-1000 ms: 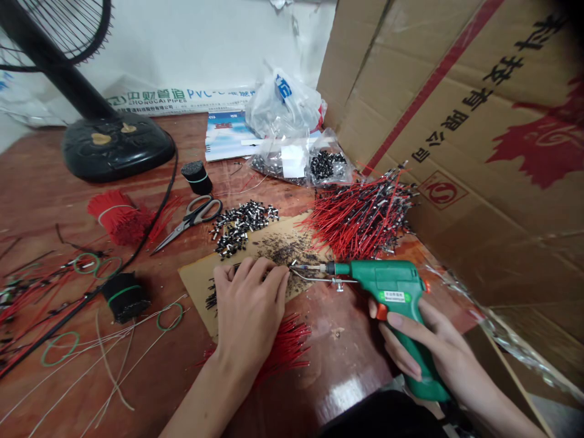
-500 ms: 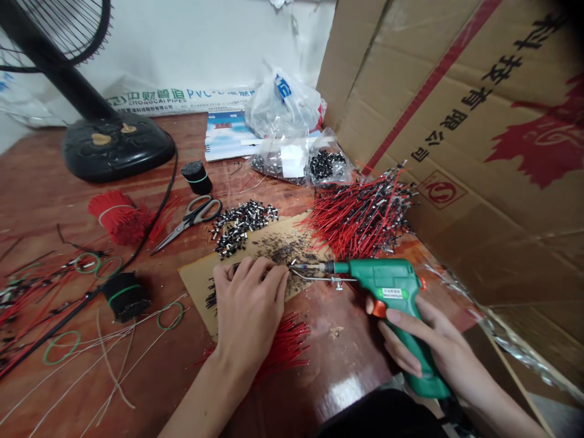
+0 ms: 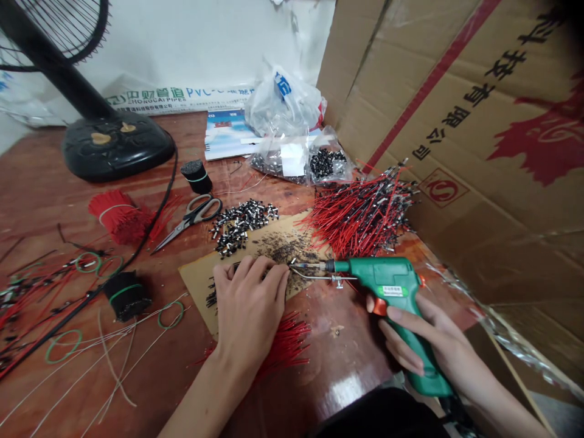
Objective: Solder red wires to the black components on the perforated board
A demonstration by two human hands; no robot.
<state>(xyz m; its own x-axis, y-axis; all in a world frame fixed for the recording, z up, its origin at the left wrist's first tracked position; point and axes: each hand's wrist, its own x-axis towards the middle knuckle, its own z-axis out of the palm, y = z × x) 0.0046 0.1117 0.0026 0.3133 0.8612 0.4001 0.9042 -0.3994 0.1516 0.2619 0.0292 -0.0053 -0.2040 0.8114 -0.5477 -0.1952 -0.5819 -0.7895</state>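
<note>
My right hand (image 3: pixel 420 340) grips the handle of a green soldering gun (image 3: pixel 387 271), with the index finger by its orange trigger. The gun's thin metal tip and wire guide point left and meet the fingertips of my left hand (image 3: pixel 253 298). Those fingers are bent and pinched together at a small black-and-silver component (image 3: pixel 292 261), mostly hidden by them. Beneath is a tan board (image 3: pixel 196 277), stained dark near the tip. Black wire ends poke out left of my left hand, and a bundle of red wires (image 3: pixel 287 344) lies below it.
Loose black-and-silver components (image 3: pixel 241 222) lie behind the board, beside scissors (image 3: pixel 194 216). A heap of red and black wires (image 3: pixel 365 213) rests against a cardboard box (image 3: pixel 456 152). On the left are a fan base (image 3: pixel 118 146), a red wire bundle (image 3: pixel 118 216) and a black wire bundle (image 3: pixel 125 295).
Almost nothing differs. The soldering gun's handle and my right hand have shifted very slightly, while the tip stays at my left fingertips.
</note>
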